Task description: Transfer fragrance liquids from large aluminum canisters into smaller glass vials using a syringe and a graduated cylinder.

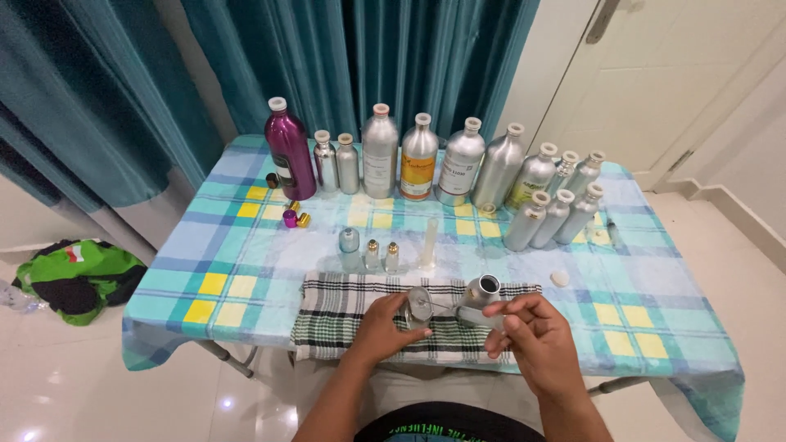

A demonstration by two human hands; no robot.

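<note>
Steadying a small glass vial, the left hand grips it; the right hand pinches what looks like a syringe. A slight wobble could spill liquid onto the checked cloth.

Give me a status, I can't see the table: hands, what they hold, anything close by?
Left hand steadies a small glass bottle on the checked cloth. Right hand holds a syringe toward it. Open silver bottle close behind.

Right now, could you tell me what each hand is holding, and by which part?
The left hand grips a small glass bottle by its side. The right hand pinches a syringe by its barrel, needle toward the bottle.
</note>
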